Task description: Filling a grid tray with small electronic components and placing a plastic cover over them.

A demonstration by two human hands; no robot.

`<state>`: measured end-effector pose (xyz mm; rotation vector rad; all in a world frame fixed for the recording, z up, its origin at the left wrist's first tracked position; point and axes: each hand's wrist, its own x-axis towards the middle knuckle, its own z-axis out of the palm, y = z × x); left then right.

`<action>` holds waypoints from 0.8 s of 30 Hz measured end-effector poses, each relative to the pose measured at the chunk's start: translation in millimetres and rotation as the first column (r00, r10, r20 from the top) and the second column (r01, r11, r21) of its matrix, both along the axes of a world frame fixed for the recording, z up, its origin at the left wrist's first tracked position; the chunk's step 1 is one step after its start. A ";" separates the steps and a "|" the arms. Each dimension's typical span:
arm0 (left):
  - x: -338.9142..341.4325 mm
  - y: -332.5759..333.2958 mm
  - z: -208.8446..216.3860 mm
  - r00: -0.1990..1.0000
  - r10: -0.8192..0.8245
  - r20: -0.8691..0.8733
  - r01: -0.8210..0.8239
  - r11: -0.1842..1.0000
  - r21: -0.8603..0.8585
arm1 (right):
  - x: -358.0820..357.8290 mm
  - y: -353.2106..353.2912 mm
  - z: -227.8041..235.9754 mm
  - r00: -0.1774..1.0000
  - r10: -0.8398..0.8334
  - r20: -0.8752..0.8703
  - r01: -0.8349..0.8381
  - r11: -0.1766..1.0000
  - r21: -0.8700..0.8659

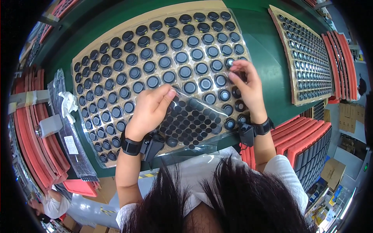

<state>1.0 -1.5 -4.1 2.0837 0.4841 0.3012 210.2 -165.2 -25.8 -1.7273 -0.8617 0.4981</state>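
A clear sheet (190, 122) dotted with many small black discs lies tilted over the near part of a big tray. My left hand (149, 110) pinches its upper corner between thumb and fingers. The clear plastic tray (229, 145) holds rows of round black caps (169, 77) in its pockets. At the tray's right side, my right hand (248, 83) is over the caps, thumb and forefinger apart. Its fingertips are beside a shiny-topped cap (229, 62); whether they touch it I cannot tell. Both wrists wear black straps with small black boxes.
On the green table (266, 54), a second filled tray (307, 58) lies to the right. Red trays (299, 136) are stacked at lower right, more red trays (33, 128) at left. A plastic bottle (49, 126) and crumpled white tissue (68, 105) are at the left edge.
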 end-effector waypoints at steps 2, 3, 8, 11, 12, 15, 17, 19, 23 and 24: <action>-0.7 0.9 2.9 0.996 -0.016 -0.090 0.016 1.000 0.003 | 3.0 -0.9 1.1 0.992 -0.035 -0.124 0.045 0.996 0.078; -1.1 1.2 2.9 0.996 -0.014 -0.091 0.015 1.000 0.006 | 1.7 -0.5 2.0 0.992 -0.033 -0.125 0.043 0.996 0.081; -0.9 1.0 -0.3 0.998 0.047 -0.047 -0.046 0.999 0.020 | -11.8 0.5 12.6 0.982 0.033 -0.185 -0.020 0.997 0.070; -1.1 2.0 -2.4 0.992 0.112 -0.060 -0.113 0.994 0.000 | -25.9 3.8 19.0 0.988 0.112 -0.104 -0.110 0.994 0.023; -0.5 2.1 -3.2 0.988 0.152 -0.029 -0.153 0.988 -0.008 | -30.9 5.6 20.7 0.985 0.162 -0.058 -0.161 0.987 0.015; 0.9 3.4 -5.7 0.973 0.229 0.030 -0.229 0.973 -0.021 | -40.8 10.8 25.3 0.966 0.258 0.035 -0.258 0.966 -0.001; -0.4 4.8 -8.7 0.967 0.250 0.040 -0.249 0.968 -0.017 | -45.0 14.1 27.5 0.941 0.318 0.118 -0.316 0.948 -0.034; 0.3 4.1 -8.7 0.963 0.264 0.043 -0.264 0.964 -0.016 | -46.2 15.5 28.8 0.923 0.351 0.158 -0.347 0.936 -0.053; 5.6 -0.1 -6.5 0.933 0.342 0.112 -0.323 0.933 -0.156 | -46.1 17.3 28.2 0.927 0.341 0.158 -0.328 0.939 -0.102; 9.1 -1.5 -2.7 0.925 0.330 0.189 -0.314 0.943 -0.111 | -46.1 17.2 27.4 0.927 0.344 0.148 -0.329 0.937 -0.117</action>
